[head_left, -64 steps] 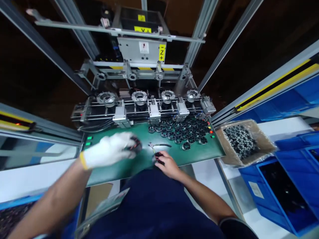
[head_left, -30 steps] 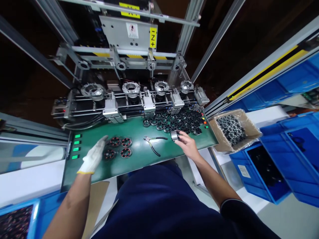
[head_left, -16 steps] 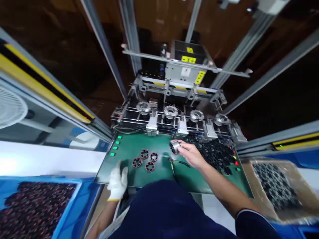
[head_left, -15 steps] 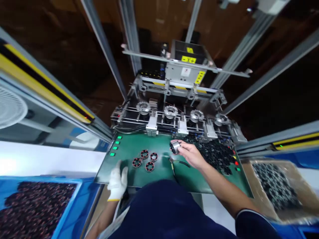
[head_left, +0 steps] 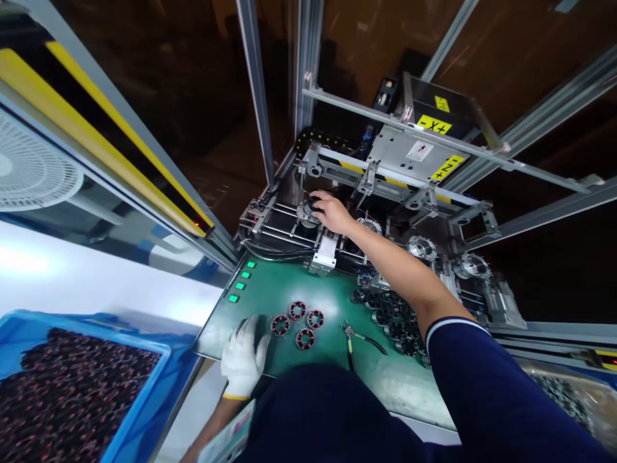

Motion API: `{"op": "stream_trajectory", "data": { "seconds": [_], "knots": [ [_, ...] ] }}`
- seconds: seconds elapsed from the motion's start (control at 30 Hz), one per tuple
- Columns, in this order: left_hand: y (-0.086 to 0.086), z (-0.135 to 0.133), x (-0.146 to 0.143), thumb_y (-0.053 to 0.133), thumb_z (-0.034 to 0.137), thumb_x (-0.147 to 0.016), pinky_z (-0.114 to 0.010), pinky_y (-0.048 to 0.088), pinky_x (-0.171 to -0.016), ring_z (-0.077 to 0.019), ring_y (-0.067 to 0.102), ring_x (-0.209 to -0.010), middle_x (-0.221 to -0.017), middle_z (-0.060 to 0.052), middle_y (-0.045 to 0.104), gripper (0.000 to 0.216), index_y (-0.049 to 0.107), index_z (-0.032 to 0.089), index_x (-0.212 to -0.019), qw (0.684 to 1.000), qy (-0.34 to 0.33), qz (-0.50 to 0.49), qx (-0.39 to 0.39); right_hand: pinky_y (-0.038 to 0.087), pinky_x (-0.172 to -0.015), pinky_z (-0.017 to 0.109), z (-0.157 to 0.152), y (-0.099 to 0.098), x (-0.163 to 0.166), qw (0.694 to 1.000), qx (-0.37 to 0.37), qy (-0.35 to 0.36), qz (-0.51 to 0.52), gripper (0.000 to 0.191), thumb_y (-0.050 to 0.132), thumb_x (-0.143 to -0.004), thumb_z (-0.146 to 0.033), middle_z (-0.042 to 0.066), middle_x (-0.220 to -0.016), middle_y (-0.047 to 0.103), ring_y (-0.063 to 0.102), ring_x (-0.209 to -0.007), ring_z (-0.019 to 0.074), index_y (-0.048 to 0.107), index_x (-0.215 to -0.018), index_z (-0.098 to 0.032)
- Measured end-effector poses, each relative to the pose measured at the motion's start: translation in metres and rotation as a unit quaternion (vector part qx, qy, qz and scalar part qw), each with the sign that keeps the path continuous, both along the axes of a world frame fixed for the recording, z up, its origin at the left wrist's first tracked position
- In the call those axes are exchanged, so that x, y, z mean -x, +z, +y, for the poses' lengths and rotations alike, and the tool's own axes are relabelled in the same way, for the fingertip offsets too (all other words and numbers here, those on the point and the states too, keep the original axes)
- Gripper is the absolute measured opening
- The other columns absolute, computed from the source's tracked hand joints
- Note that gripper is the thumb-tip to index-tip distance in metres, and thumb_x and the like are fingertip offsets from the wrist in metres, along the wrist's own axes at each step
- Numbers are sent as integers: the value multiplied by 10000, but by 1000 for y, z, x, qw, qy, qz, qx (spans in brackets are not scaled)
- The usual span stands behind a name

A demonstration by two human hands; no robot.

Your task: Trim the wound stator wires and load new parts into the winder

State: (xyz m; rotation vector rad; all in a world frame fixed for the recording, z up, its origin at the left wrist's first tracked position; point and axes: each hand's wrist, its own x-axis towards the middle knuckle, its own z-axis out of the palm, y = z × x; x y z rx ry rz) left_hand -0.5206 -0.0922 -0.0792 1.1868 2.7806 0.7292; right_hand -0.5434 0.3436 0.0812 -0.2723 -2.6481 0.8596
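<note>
My bare right hand point(head_left: 332, 212) reaches to the leftmost round metal fixture point(head_left: 307, 217) of the machine. Its fingers are bent round a small dark cylindrical part point(head_left: 314, 204) at the fixture's top; the fingers partly cover it, and how deep it sits I cannot tell. My left hand point(head_left: 243, 357), in a white glove with a yellow cuff, lies on the green work surface point(head_left: 270, 280) near its front left edge, fingers stretched out and holding nothing. Just right of it lie several copper-wound rings point(head_left: 305, 339). Side cutters point(head_left: 354, 335) lie open further right.
Many black ring parts point(head_left: 395, 315) are heaped beneath my right arm. A blue bin point(head_left: 164, 360) of wound parts stands at left, a bag-lined box point(head_left: 569, 399) at right. More fixtures point(head_left: 421, 247) line the machine under a crossbar point(head_left: 448, 145). Green buttons point(head_left: 240, 285) edge the panel.
My right hand has carried the cylindrical part from above the green surface forward and left to the leftmost fixture. My left hand stays at the front edge. The view has turned.
</note>
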Motion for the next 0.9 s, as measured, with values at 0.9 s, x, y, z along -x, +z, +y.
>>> {"op": "stream_trajectory", "data": {
  "seconds": [0.9],
  "knots": [
    [10, 7, 0, 479, 465, -976, -553, 491, -1021, -404, 608, -1264, -1290, -220, 695, 516, 589, 128, -1351, 1000, 1, -24, 12, 291, -1238, 589, -23, 6, -7, 977, -150, -18, -149, 450, 481, -883, 35, 169, -1533, 543, 353, -1540, 318, 685, -1265, -86]
  ]
}}
